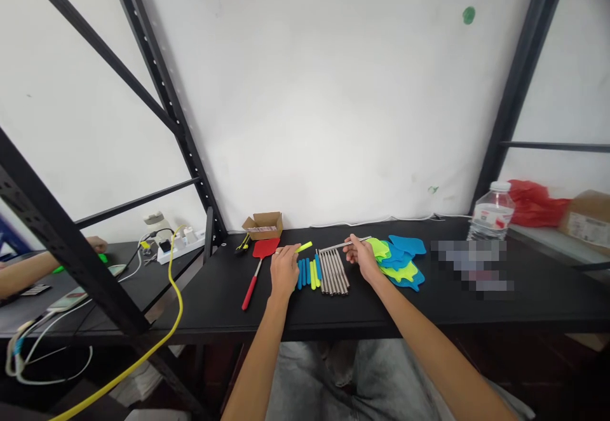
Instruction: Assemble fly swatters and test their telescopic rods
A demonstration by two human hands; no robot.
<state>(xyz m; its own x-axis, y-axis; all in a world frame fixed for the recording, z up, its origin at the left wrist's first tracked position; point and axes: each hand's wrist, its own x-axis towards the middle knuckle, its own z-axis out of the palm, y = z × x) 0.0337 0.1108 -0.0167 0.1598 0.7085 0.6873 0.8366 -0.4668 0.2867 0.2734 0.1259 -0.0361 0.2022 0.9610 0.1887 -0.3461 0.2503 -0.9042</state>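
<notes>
My left hand (284, 272) pinches a yellow-green handle sleeve (304, 247) above a row of blue and yellow sleeves (307, 273) lying side by side. In my right hand (359, 257) is a thin metal rod (333, 246), held nearly level with one end pointing at the yellow-green sleeve; the two look apart. Between the hands several metal rods (333, 272) lie in a row. Flat blue and yellow-green heads (405, 273) overlap in a pile beside my right hand. To the left lies an assembled red fly swatter (251, 287), with a flat head, metal shaft and red grip.
A small open cardboard box (264, 224) and a black-and-yellow item (242, 245) stand behind the swatter. At right is a clear plastic bottle (492, 211). Black shelf posts (166, 84) frame the table, and a yellow cable (178, 307) hangs at left. Another person's arm (33, 268) reaches in at far left.
</notes>
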